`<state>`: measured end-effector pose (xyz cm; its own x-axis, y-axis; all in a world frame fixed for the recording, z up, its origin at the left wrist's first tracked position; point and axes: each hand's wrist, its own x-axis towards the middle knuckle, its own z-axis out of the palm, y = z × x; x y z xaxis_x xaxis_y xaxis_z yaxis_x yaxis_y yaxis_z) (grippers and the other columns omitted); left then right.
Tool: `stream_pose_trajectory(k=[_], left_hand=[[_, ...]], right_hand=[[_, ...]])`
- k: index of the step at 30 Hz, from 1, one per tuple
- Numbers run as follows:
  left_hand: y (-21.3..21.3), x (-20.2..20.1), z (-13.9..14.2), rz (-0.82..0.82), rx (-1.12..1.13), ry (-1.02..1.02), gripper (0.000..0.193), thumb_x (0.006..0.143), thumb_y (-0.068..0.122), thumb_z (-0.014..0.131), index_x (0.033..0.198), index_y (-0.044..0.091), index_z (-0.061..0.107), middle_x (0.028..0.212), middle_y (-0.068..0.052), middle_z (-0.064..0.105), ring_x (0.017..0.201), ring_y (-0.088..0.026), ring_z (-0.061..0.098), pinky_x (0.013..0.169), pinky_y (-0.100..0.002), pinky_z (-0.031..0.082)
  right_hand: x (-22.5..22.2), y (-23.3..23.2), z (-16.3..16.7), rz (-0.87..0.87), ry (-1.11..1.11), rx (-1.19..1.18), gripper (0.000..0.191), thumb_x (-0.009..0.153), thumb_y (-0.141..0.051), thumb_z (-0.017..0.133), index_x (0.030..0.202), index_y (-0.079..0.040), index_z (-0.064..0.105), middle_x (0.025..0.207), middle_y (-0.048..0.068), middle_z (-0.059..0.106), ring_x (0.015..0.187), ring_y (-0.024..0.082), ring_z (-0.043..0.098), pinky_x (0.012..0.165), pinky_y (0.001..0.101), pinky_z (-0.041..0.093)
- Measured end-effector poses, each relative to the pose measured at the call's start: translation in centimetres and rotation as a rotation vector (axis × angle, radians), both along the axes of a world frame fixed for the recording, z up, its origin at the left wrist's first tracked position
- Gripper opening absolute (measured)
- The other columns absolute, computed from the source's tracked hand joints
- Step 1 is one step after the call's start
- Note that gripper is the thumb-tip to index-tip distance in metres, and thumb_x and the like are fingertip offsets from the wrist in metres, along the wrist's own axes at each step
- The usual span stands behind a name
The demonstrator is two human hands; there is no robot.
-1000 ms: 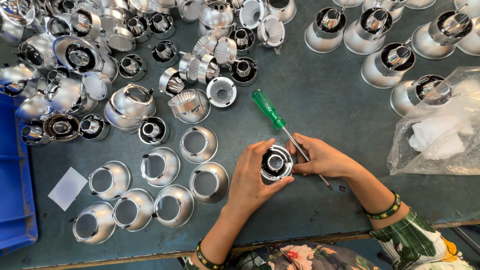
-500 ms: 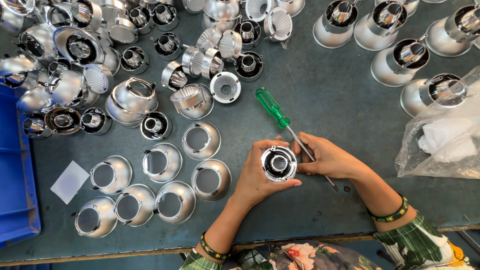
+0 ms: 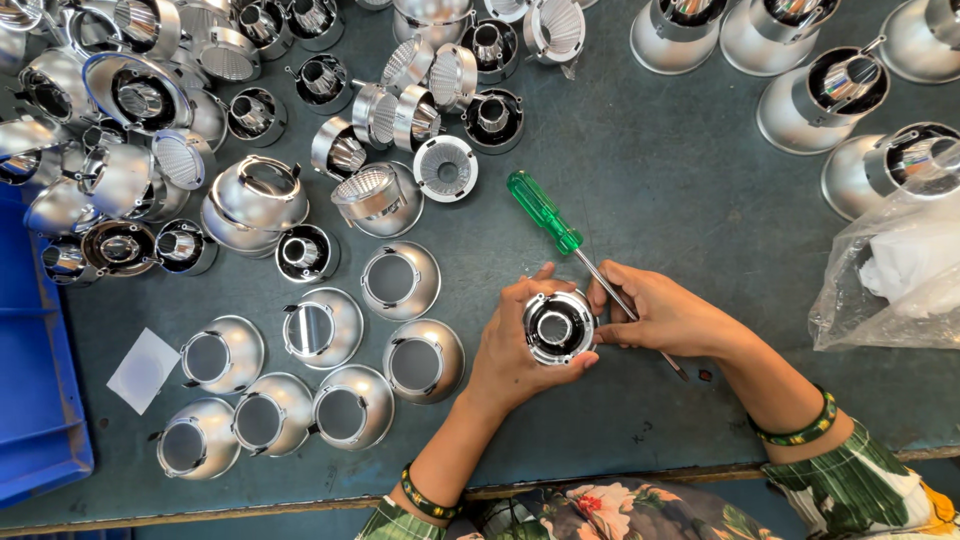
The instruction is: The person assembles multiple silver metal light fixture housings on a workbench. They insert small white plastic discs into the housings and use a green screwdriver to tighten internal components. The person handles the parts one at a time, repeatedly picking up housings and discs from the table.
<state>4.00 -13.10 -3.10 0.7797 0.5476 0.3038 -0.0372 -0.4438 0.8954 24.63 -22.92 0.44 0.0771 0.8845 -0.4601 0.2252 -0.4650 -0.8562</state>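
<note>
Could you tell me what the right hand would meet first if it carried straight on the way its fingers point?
The right hand points leftward, so it would meet first the round silver lamp part that the left hand holds; its fingertips already seem to touch the rim.

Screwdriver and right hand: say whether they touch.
Touching. The head view shows the screwdriver shaft passing under the right hand, whose fingers rest on it beside the round fitting.

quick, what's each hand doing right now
Left hand: closed around a round silver lamp fitting, holding it.
Right hand: fingers touch the fitting's rim, and the green-handled screwdriver is pinned under them.
</note>
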Motion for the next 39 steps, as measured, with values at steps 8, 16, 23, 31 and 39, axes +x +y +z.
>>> stream_pose_trajectory(k=[8, 16, 23, 31, 39], left_hand=[[0.1, 0.1, -0.2, 0.045, 0.163, 0.079, 0.078, 0.071, 0.035, 0.093, 0.132, 0.010, 0.050, 0.130, -0.003, 0.070, 0.145, -0.034, 0.057, 0.126, -0.056, 0.036], [0.1, 0.1, 0.1, 0.097, 0.241, 0.116, 0.081, 0.070, 0.045, 0.090, 0.133, 0.009, 0.054, 0.132, -0.002, 0.068, 0.139, -0.029, 0.057, 0.124, -0.057, 0.033], [-0.1, 0.0, -0.1, 0.112, 0.255, 0.109, 0.077, 0.069, 0.045, 0.090, 0.130, 0.011, 0.057, 0.131, -0.001, 0.069, 0.141, -0.031, 0.057, 0.122, -0.057, 0.033], [-0.1, 0.1, -0.3, 0.131, 0.295, 0.120, 0.076, 0.069, 0.047, 0.090, 0.128, 0.011, 0.058, 0.129, -0.002, 0.068, 0.139, -0.031, 0.058, 0.121, -0.058, 0.032], [-0.2, 0.1, -0.4, 0.146, 0.327, 0.126, 0.079, 0.069, 0.049, 0.089, 0.130, 0.010, 0.057, 0.130, -0.005, 0.069, 0.138, -0.030, 0.059, 0.122, -0.058, 0.031]], right_hand=[[0.2, 0.3, -0.1, -0.007, 0.008, -0.051, 0.032, 0.077, -0.010, 0.083, 0.095, -0.008, 0.056, 0.069, 0.002, 0.060, 0.055, 0.009, 0.055, 0.050, 0.0296, 0.045], [-2.5, -5.4, 2.1, -0.121, -0.551, 0.324, 0.043, 0.086, -0.018, 0.074, 0.127, -0.008, 0.067, 0.075, 0.005, 0.052, 0.056, 0.014, 0.050, 0.051, 0.0295, 0.044], [-6.3, -14.2, 2.4, -0.183, -0.791, 0.277, 0.051, 0.085, -0.005, 0.070, 0.135, -0.008, 0.063, 0.076, 0.008, 0.054, 0.055, 0.020, 0.051, 0.053, 0.0333, 0.047], [-8.0, -16.7, -0.4, -0.208, -0.798, 0.535, 0.048, 0.086, 0.001, 0.066, 0.134, 0.002, 0.058, 0.114, 0.022, 0.071, 0.084, 0.033, 0.075, 0.072, 0.0305, 0.057], [-8.6, -16.4, -1.3, -0.245, -0.806, 0.453, 0.051, 0.084, -0.001, 0.069, 0.134, 0.001, 0.059, 0.117, 0.023, 0.072, 0.085, 0.034, 0.076, 0.069, 0.0326, 0.058]])
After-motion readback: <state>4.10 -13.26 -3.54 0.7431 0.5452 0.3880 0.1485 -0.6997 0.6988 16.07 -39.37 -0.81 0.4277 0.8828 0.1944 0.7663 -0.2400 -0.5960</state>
